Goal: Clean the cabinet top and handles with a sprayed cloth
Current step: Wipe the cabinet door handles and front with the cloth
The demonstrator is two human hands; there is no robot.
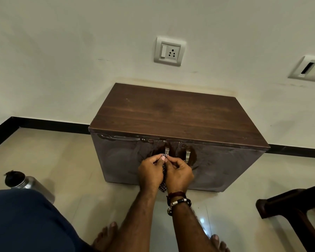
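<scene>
A low cabinet with a dark wooden top [173, 113] stands against the wall. Its glossy front has two doors, each with a metal handle. My left hand [150, 172] and my right hand [179, 174] meet at the left handle [167, 151] and pinch a checked cloth [163, 180] around its lower part. The cloth hangs down between my palms, mostly hidden. The right handle [188, 155] is uncovered, just right of my right hand. Smears show along the upper edge of the doors.
A steel bottle [24, 182] with a dark top stands on the tiled floor at the left, behind my knee. A dark wooden chair [295, 211] juts in at the right. My bare feet [107, 235] are below the cabinet. A wall socket [169, 51] sits above.
</scene>
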